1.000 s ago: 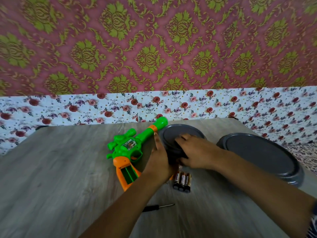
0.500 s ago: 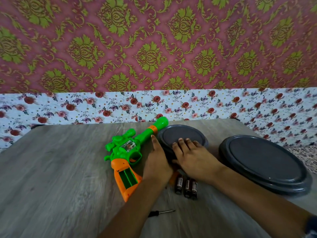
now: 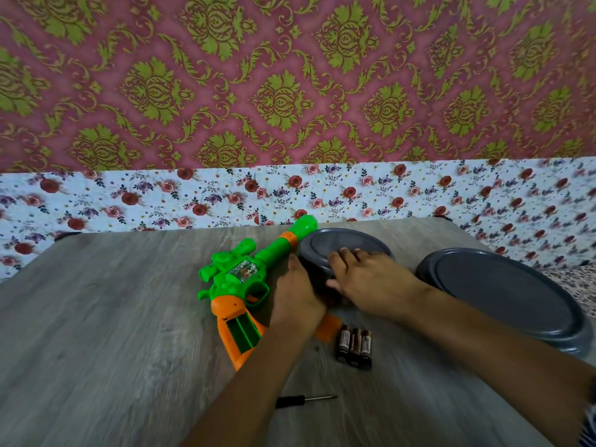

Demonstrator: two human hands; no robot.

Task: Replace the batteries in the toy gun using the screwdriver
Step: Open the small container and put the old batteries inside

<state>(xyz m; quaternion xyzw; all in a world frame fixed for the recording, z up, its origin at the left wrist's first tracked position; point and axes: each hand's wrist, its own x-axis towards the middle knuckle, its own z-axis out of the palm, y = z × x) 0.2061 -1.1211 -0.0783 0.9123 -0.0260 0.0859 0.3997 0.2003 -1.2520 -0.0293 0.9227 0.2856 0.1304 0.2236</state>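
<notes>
while the green and orange toy gun lay on its side on the grey wood-grain table, its green barrel pointing away toward the floral wall covering and its orange grip toward the person, both hands were on a small round dark grey container just right of the barrel. the left hand lay against the container's left side with its fingers fairly straight along the wall of it, the thumb side up; whether the fingers curled round the far side could not be told. the right hand rested on the lid with its fingers bent over the near rim and the thumb tucked against the side, gripping the container. the battery compartment in the orange grip stood uncovered, showing green inside. an orange piece, partly hidden by the left wrist, lay on the table just beside the grip. three dark batteries lay side by side, touching one another, near that piece and below the right hand. a small screwdriver with a black handle lay nearer the person, its thin shaft pointing right, apart from the batteries. a larger round dark grey lid or tray sat at the right edge of the table, well apart from the gun. above the floral strip hung a pink wall covering with green damask patterns.
</notes>
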